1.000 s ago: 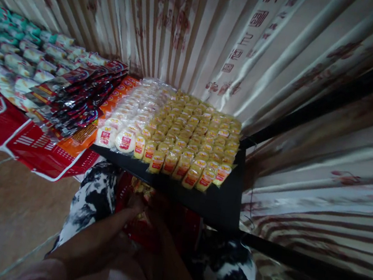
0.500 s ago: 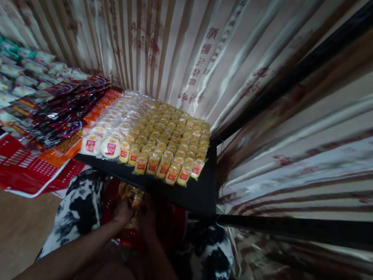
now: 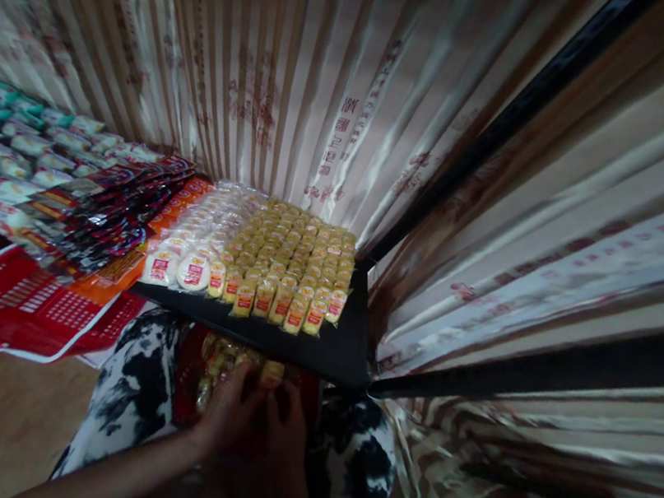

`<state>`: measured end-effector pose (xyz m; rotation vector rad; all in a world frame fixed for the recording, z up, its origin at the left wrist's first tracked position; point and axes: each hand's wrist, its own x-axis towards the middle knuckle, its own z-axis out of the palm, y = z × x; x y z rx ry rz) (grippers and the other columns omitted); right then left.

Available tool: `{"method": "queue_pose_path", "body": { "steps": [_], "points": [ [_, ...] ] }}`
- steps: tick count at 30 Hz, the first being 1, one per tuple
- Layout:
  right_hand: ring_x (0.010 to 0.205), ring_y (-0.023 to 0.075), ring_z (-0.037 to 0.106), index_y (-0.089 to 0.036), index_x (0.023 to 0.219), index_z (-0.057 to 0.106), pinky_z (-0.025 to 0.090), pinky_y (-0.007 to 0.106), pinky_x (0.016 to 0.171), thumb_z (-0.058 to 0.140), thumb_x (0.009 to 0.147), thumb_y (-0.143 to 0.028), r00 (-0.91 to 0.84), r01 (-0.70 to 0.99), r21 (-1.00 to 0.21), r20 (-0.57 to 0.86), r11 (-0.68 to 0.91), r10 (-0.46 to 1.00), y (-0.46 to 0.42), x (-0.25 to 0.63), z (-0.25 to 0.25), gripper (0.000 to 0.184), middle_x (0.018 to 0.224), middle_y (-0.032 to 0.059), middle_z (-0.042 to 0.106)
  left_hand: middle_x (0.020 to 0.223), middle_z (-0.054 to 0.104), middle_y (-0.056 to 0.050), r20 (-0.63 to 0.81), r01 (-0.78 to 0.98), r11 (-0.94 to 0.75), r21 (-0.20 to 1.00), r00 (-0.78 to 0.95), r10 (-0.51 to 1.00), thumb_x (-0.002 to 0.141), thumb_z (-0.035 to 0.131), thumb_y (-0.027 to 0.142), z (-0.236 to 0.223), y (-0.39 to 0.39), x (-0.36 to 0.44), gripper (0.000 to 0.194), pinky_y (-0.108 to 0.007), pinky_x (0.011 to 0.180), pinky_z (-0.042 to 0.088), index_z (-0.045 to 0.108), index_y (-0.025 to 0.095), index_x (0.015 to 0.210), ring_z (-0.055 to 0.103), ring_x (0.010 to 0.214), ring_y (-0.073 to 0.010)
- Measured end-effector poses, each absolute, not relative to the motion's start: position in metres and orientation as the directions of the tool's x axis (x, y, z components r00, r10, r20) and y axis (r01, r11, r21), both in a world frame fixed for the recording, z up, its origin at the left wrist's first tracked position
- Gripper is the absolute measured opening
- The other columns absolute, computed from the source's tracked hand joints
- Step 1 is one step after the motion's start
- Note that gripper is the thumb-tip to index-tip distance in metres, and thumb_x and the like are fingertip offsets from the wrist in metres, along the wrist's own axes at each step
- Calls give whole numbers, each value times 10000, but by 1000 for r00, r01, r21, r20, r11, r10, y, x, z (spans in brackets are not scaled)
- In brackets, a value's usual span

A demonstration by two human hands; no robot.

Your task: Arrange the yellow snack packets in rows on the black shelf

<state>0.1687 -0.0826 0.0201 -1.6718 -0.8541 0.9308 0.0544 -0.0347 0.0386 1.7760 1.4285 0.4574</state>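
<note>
My left hand (image 3: 231, 400) and my right hand (image 3: 286, 417) are close together over my lap. Between their fingertips they pinch one small yellow snack cake in a clear wrapper (image 3: 271, 375). Below and to the left of it, more wrapped yellow cakes (image 3: 220, 359) lie in a dark red container (image 3: 185, 385) between my knees; its shape is partly hidden by my arms and the shadow. Just ahead, rows of the same yellow cakes (image 3: 286, 263) with red and orange labels stand on a black table (image 3: 316, 352).
Round white packaged cakes (image 3: 193, 270) stand left of the yellow rows. Farther left are orange packets (image 3: 109, 274), dark glossy packets (image 3: 103, 215) and white-and-green packets (image 3: 17, 139). Pleated printed curtains (image 3: 309, 71) close off the back and right, with dark bars (image 3: 502, 150) across them.
My hands have shifted right and risen slightly from the pile in the container, with one wrapped cake now visible between the fingertips. The camera view has tilted a little.
</note>
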Motion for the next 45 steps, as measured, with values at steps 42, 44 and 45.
{"method": "queue_pose_path", "body": {
  "steps": [42,44,45],
  "points": [
    [835,223,550,-89,1023,586,453,342,742,319,829,-491,584,684,-688,317,-242,747,23,274,40,519,926,162,584,1313,448,-191,159,471,-433,768,516,842,741,351,63,65,19,153,526,-405,1074,320,439,14,1257,379,1255,-245],
    [841,230,545,-81,1027,587,451,354,751,310,836,-493,585,695,-673,323,-254,744,23,273,39,532,921,171,580,1294,465,-180,172,457,-429,779,502,847,736,366,64,66,18,153,512,-407,1061,338,456,40,1240,398,1236,-242],
    [843,235,544,-76,1034,587,450,360,754,307,837,-496,587,697,-667,322,-262,742,23,273,38,541,922,174,578,1272,483,-168,184,443,-431,786,498,848,736,371,65,67,18,153,495,-398,1050,354,473,59,1221,419,1215,-234]
  ]
}}
